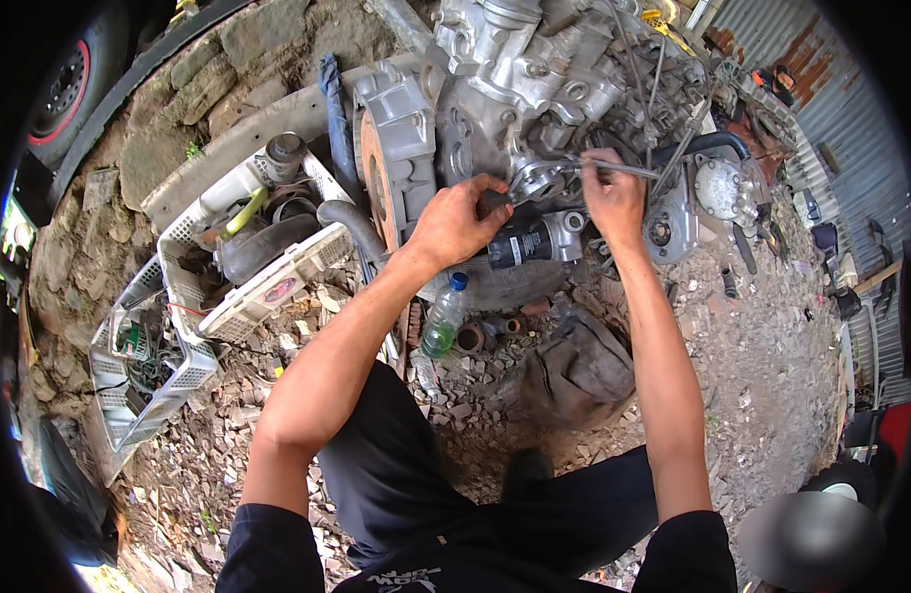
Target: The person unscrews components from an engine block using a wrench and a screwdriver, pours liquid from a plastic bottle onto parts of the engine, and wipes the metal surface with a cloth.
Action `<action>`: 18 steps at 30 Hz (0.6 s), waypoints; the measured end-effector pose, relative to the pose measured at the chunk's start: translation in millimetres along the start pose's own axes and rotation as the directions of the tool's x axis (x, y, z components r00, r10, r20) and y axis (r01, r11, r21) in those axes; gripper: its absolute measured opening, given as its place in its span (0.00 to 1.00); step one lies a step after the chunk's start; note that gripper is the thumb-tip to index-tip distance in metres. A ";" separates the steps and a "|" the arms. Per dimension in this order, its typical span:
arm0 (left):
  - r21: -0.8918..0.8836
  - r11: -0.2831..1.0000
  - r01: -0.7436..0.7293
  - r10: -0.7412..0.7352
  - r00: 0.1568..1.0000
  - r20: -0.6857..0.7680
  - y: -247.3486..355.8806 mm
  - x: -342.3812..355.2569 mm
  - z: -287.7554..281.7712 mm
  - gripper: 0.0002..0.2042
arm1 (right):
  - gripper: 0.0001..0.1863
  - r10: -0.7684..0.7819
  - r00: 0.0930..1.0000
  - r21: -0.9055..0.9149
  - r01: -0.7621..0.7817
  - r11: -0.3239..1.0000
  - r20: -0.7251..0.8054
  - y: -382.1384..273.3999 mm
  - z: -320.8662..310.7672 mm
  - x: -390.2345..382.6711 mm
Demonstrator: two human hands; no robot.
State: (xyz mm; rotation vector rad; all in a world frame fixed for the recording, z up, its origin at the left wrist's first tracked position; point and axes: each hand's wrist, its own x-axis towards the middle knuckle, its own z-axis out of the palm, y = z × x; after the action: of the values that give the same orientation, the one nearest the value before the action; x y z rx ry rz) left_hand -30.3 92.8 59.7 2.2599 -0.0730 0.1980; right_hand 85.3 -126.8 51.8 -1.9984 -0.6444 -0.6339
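Observation:
A large grey metal engine (515,89) stands in front of me. My right hand (614,193) is closed around a slim metal wrench (633,171), whose shaft runs left toward a round metal fitting (540,182) on the engine's near side. Beside that fitting, my left hand (457,219) has its fingers bent together against the engine; what they hold, if anything, is hidden. Just below the hands a black cylindrical oil filter (520,249) sits in a silver mount (571,235). A silver pump-like cover (722,190) is to the right of my right hand.
White plastic baskets (277,294) of parts stand at the left. On the rubble ground between my legs and the engine are a plastic bottle (443,321) with green liquid and a dirty brown cloth or bag (579,376). Corrugated metal sheeting (851,109) borders the right side.

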 end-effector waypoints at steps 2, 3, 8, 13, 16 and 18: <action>0.029 1.000 0.003 -0.003 1.000 0.005 2.4 1.6 -1.4 0.21 | 0.04 -0.016 0.999 -0.032 0.015 0.999 -0.028 2.8 -0.4 0.4; 0.043 0.999 0.011 -0.011 1.000 0.003 2.4 1.5 -2.3 0.21 | 0.05 -0.036 0.999 0.013 0.036 0.999 -0.015 -9.2 6.7 -1.9; 0.043 0.999 -0.028 0.029 0.999 -0.022 -2.9 2.2 -1.8 0.21 | 0.05 0.042 0.999 -0.103 -0.043 0.994 -0.009 -4.2 -4.3 4.0; 0.033 0.999 -0.026 0.027 0.999 -0.031 -6.0 2.5 -0.7 0.21 | 0.05 -0.082 0.997 0.040 0.081 0.996 0.014 -18.4 12.0 1.2; 0.044 0.999 -0.014 0.015 1.000 -0.017 -3.6 2.1 -1.5 0.21 | 0.05 0.088 0.995 -0.082 -0.091 0.992 -0.038 -10.4 0.0 7.3; 0.060 0.998 -0.015 0.017 1.000 -0.026 1.9 1.3 -2.0 0.21 | 0.05 -0.053 0.999 0.033 0.053 0.998 0.003 -20.4 15.6 1.8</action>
State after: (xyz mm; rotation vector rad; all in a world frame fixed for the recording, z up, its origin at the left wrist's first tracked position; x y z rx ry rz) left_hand -29.5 93.2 62.6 2.3166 -0.0724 0.2415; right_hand 75.9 -103.8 58.3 -1.9584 -0.7076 -0.6472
